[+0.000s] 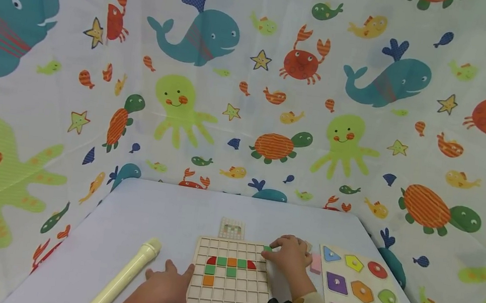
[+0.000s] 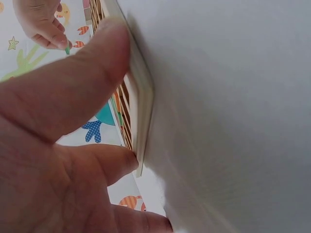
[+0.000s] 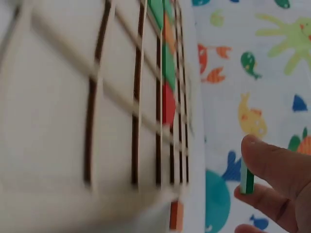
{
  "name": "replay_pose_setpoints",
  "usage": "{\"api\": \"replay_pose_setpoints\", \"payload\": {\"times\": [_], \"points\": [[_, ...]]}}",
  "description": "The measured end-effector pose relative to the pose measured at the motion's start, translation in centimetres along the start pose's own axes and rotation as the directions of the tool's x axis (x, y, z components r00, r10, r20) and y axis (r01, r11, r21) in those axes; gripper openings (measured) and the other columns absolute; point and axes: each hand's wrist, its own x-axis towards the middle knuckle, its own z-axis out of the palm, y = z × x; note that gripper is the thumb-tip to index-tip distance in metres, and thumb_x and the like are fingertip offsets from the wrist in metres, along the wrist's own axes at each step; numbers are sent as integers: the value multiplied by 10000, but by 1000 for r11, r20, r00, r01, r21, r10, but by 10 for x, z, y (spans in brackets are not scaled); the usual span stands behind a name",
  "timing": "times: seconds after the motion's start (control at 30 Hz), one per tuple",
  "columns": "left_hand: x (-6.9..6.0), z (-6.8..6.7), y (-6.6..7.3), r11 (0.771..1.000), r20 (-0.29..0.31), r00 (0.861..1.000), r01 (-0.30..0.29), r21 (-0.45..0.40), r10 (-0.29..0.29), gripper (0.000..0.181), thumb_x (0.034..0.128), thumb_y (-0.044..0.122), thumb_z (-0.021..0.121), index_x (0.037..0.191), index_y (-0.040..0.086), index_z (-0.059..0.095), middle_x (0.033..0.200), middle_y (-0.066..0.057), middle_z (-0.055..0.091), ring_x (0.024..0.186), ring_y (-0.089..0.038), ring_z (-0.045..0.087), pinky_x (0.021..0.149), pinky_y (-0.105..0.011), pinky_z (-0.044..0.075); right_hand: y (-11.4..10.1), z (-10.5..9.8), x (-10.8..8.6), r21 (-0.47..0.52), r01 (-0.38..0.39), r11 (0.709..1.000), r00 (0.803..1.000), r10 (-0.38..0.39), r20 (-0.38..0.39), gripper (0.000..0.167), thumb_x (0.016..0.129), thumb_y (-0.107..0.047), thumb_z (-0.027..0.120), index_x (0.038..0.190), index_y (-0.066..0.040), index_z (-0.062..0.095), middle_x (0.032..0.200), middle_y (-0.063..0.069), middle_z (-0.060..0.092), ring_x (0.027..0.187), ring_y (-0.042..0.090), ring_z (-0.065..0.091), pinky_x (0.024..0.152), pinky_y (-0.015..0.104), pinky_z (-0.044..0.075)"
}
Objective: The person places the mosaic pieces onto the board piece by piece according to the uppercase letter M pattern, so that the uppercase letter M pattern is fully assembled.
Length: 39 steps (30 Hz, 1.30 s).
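A wooden grid board point(image 1: 244, 299) lies on the white table, holding several red, green and orange tiles in its upper left part. At the board's left edge is my left hand point(image 1: 164, 290), fingers spread. In the left wrist view, its thumb and a finger touch the board's side point(image 2: 146, 97). My right hand point(image 1: 289, 257) is over the board's far right corner. It pinches a small green tile point(image 3: 247, 179) between thumb and finger, on edge in the right wrist view. A small card with a printed grid pattern point(image 1: 231, 228) lies just behind the board.
To the left lies a pale yellow tube point(image 1: 122, 278). On the right sits a shape puzzle board point(image 1: 356, 284) with knobbed coloured pieces. Between it and my right hand is a pink block point(image 1: 315, 264). A curtain with printed sea animals surrounds the table's back and sides.
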Motion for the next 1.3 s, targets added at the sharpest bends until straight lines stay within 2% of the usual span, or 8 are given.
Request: {"api": "replay_pose_setpoints", "payload": {"times": [0.2,0.4,0.67,0.83,1.0,1.3], "points": [[3,2,-2,1000,1,1000,7,-9,-7,1082,642,502,981,1557,136,534,1534,-476,395,1218,-714,564,1151,-850,219,-18,17,-21,-22,51,998,998,-51,-35,292,768,-438,940,936,-232,819,1393,105,646,1463,464,372,1111,763,265],[0,1,0,1000,2,1000,5,-12,-5,1068,641,491,982,1547,131,546,1528,-473,407,1212,-705,573,1149,-849,227,-19,22,-39,-53,45,998,999,-46,-14,298,747,-450,951,916,-249,810,1350,73,668,1429,449,415,1086,750,299],[-2,-2,2,1000,-11,1000,2,3,-2,1052,654,490,977,1546,135,548,1531,-473,404,1222,-706,569,1158,-838,233,-21,23,-58,-78,64,995,997,-66,-27,286,724,-412,970,869,-244,790,1292,82,693,1381,443,461,1065,735,300],[-4,-4,2,1000,-6,1000,3,-2,-3,1039,667,486,972,1547,134,547,1534,-470,404,1234,-701,565,1165,-832,231,-26,25,-61,-120,58,991,998,-62,-29,303,700,-399,987,832,-225,776,1193,90,697,1350,448,470,1057,749,303],[-5,-4,1,1000,5,1000,0,-3,0,1040,669,479,974,1548,127,544,1524,-468,418,1228,-696,572,1157,-839,233,-27,28,-62,-143,56,988,998,-58,-8,311,693,-394,985,848,-216,784,1195,99,697,1362,458,458,1062,755,293],[-6,-4,3,1000,-9,1000,-2,-11,2,1035,659,462,981,1539,123,554,1525,-471,413,1205,-698,583,1160,-839,230,-29,27,-64,-170,71,983,997,-76,-27,337,682,-414,988,869,-218,787,1190,109,693,1339,458,471,1059,760,304]]}}
